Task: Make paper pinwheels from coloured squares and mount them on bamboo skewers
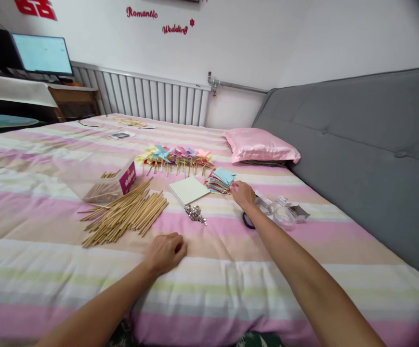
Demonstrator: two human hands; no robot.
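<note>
My left hand [165, 251] rests loosely curled and empty on the striped sheet [50, 270], low centre. My right hand [243, 194] touches the coloured paper stack [221, 180] mid-frame; I cannot tell its grip.

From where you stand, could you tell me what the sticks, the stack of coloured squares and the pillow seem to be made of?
The sticks look like pale bare wood or bamboo: straw-coloured, matt, thin and straight. The stack of coloured squares, touched by the right hand, looks like thin paper: flat matt sheets with fanned edges. The pillow looks like satin: pink with a soft sheen.
</note>
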